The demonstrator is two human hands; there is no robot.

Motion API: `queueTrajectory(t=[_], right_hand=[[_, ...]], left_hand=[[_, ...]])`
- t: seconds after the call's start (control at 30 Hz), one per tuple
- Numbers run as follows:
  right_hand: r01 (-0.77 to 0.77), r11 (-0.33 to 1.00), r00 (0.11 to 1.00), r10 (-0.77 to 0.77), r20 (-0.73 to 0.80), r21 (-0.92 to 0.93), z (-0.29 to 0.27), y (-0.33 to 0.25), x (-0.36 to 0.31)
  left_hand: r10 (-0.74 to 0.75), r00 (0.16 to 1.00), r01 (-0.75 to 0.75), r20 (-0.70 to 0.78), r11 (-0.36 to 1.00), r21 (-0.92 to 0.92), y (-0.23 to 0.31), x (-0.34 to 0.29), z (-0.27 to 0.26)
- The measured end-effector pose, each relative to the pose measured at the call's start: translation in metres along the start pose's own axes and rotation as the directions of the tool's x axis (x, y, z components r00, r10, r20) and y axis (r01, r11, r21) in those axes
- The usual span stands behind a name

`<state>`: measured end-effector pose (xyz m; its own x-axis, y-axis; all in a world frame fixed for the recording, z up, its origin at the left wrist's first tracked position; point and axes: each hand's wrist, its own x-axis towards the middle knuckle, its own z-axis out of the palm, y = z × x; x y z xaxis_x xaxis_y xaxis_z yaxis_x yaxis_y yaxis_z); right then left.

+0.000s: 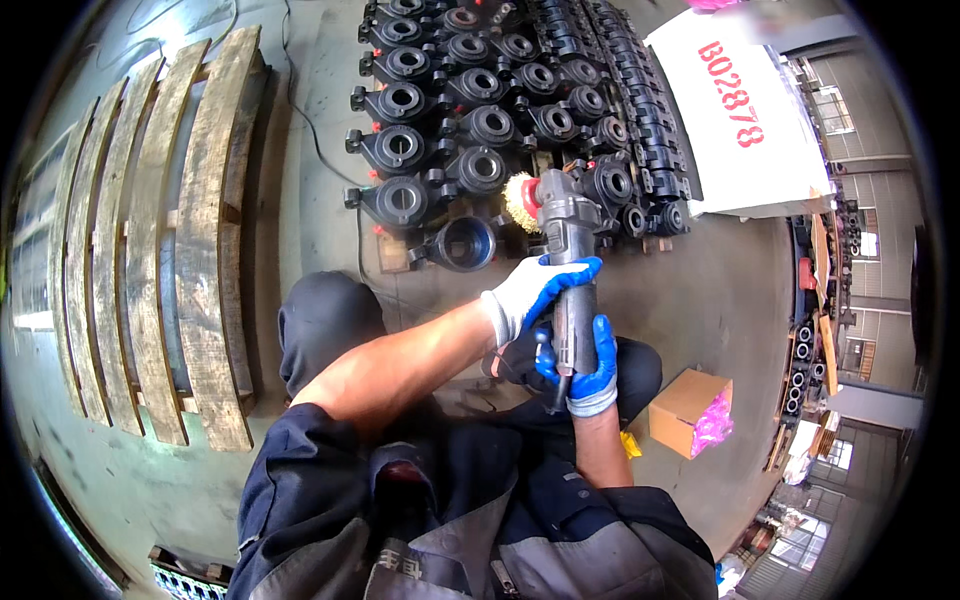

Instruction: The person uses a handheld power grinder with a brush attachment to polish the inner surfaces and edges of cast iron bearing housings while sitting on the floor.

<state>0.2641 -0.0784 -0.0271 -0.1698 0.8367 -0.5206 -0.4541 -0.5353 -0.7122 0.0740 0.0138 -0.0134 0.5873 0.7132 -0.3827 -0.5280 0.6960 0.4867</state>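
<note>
An angle grinder (572, 290) with a brass-coloured wire brush (521, 203) on a red hub is held upright before my chest. Wrapped round its body just below the gear head is my left hand (540, 292), in a white glove with blue coating. Lower down, my right hand (592, 372), gloved alike, grips the rear end where the cord leaves. The brush faces left, apart from the nearest black castings. Close to it lies a ring-shaped black casting (463, 244) with a wide open bore. Behind it are rows of black eyed castings (401, 146).
A wooden pallet (210, 230) lies at left. A white box (740, 110) with red markings stands at far right. Near my right knee sits a cardboard box (688, 410) with pink plastic. A black cable (305, 130) runs along the floor beside the castings.
</note>
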Motion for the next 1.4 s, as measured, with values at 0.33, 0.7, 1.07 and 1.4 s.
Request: queueTrajectory(t=[0.33, 0.7, 1.07, 1.4], right_hand=[[0.094, 0.986, 0.993, -0.083, 0.084, -0.135, 0.022, -0.008, -0.006], [0.023, 0.99, 0.999, -0.027, 0.025, 0.139, 0.029, 0.03, -0.029], [0.203, 0.951, 0.979, -0.191, 0.072, -0.232, 0.015, 0.038, 0.011], [0.075, 0.957, 0.992, -0.101, -0.08, -0.282, -0.026, 0.112, 0.053]], left_hand=[[0.125, 0.981, -0.107, 0.151, 0.987, -0.124, -0.022, 0.009, -0.007], [0.141, 0.988, -0.115, -0.059, 0.939, 0.323, -0.034, -0.004, 0.002], [0.14, 0.964, -0.082, -0.225, 0.965, 0.25, -0.076, 0.021, -0.018], [0.137, 0.758, 0.134, -0.637, 0.924, 0.359, -0.121, 0.032, -0.063]])
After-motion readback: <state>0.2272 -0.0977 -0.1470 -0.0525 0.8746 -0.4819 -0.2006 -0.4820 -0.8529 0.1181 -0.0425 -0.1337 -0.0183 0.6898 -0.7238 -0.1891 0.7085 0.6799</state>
